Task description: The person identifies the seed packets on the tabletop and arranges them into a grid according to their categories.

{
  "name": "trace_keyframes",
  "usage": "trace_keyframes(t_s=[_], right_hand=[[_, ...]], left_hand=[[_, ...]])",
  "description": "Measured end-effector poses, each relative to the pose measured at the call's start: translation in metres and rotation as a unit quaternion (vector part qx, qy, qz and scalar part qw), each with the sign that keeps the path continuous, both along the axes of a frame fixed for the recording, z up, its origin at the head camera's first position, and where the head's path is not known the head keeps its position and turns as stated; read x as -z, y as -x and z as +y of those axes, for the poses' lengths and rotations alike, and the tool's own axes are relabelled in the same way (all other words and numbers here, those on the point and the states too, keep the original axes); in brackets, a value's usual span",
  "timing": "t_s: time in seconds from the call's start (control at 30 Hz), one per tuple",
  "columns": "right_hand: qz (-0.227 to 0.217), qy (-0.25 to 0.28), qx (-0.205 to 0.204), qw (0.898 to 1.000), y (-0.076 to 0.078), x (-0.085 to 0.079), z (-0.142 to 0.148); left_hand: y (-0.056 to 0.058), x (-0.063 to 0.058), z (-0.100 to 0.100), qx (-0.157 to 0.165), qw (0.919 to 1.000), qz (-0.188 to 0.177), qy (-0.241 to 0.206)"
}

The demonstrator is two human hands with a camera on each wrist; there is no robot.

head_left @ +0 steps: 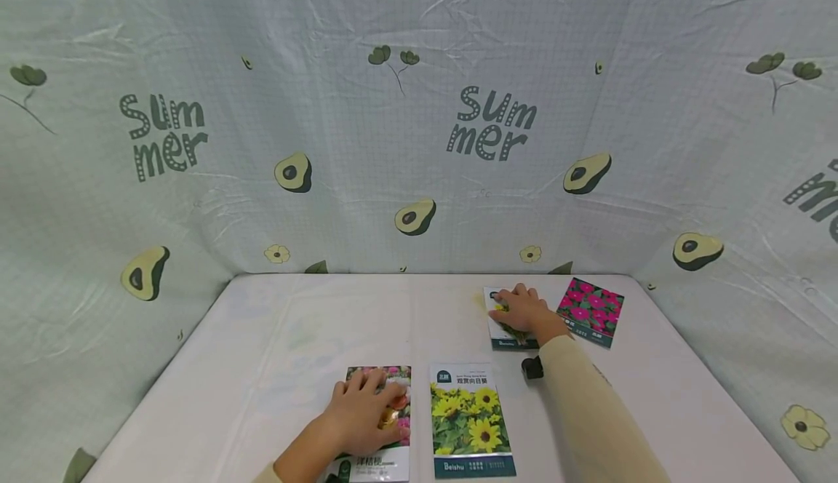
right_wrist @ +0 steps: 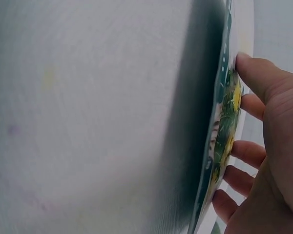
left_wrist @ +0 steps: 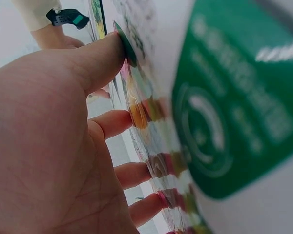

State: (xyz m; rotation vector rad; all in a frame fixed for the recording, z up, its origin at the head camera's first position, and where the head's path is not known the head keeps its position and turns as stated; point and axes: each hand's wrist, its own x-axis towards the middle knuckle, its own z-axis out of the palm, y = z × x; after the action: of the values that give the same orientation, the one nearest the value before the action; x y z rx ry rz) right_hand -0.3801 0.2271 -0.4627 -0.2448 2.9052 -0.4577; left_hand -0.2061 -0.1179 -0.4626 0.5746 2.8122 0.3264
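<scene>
1. Left hand (head_left: 361,419) and right hand (head_left: 521,312) are each resting on a thin, rectangular printed packet on the white counter (head_left: 308,337).
2. Glossy film is catching light on the pink-flowered lisianthus packet (head_left: 386,465); a wrinkled avocado-print cloth (head_left: 353,126) is hanging behind.
3. Fingers of the left hand are spreading apart, loosely bent, their tips touching the lisianthus packet's face near the front.
4. Farther back, the right hand is also spreading wide, its thumb and fingertips touching the yellow-flowered packet (head_left: 507,337).
5. Just right of the lisianthus packet, a sunflower packet (head_left: 473,421) is lying face up; a magenta-flowered packet (head_left: 592,312) is lying askew beside the right wrist.
6. Left wrist view is showing a green patch on the black wristband (left_wrist: 71,18), unseen from the head.
7. Right wrist view is revealing the yellow-flowered packet's thin edge, with dark shadow running alongside.
</scene>
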Motion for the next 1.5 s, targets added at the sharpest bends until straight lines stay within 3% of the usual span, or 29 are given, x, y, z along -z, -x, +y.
trace_keyframes(t_s=[0.23, 0.67, 1.5], right_hand=[[-0.002, -0.002, 0.009, 1.000, 0.000, 0.000, -0.005], [0.002, -0.004, 0.013, 1.000, -0.001, 0.003, -0.015], [0.012, -0.004, 0.013, 1.000, -0.004, 0.005, -0.031]], left_hand=[[0.001, 0.004, 0.000, -0.004, 1.0000, -0.003, -0.004], [-0.002, -0.004, 0.000, 0.000, 1.0000, 0.001, 0.000], [0.002, 0.002, -0.001, 0.001, 1.0000, -0.005, -0.003]])
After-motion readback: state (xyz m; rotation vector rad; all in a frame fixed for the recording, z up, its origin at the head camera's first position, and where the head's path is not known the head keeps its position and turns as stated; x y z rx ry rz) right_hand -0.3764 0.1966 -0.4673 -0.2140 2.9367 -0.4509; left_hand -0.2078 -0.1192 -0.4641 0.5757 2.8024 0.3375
